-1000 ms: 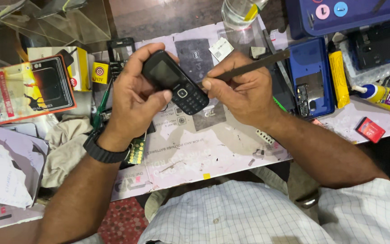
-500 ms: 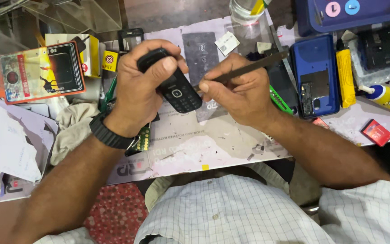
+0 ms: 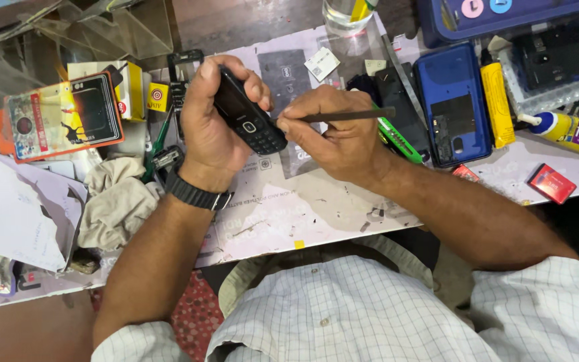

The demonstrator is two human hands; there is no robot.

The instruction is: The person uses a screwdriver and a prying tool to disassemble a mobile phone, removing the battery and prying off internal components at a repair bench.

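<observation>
A small black keypad phone (image 3: 248,115) is held in the left hand (image 3: 219,127), above the middle of the counter (image 3: 316,214), with its keypad end tilted toward the near edge. The left fingers (image 3: 252,80) are curled over the phone's upper end, and the wrist is banded by a black watch (image 3: 196,194). A thin dark metal tool (image 3: 346,115) is pinched in the right hand (image 3: 333,137), whose fingers are closed narrowly around it. The tool's tip is set against the lower right corner of the phone, while its shaft lies nearly level and points toward the counter's right side.

The counter is covered by a pale, scratched work mat. A blue rectangular phone body (image 3: 454,104), opened at the back, is laid just right of the right hand. A yellow tube (image 3: 497,100) is placed beside it, and a glue bottle with a purple label (image 3: 574,133) lies near the right edge. A small red flat piece (image 3: 552,182) is seen toward the near right edge. A green-handled tool (image 3: 397,141) is partly hidden under the right hand. At the left side, an orange-bordered printed card package (image 3: 61,117) rests near the far edge, and a crumpled beige cloth (image 3: 118,201) lies beside the left forearm. A clear glass container (image 3: 346,13) stands at the far edge.
</observation>
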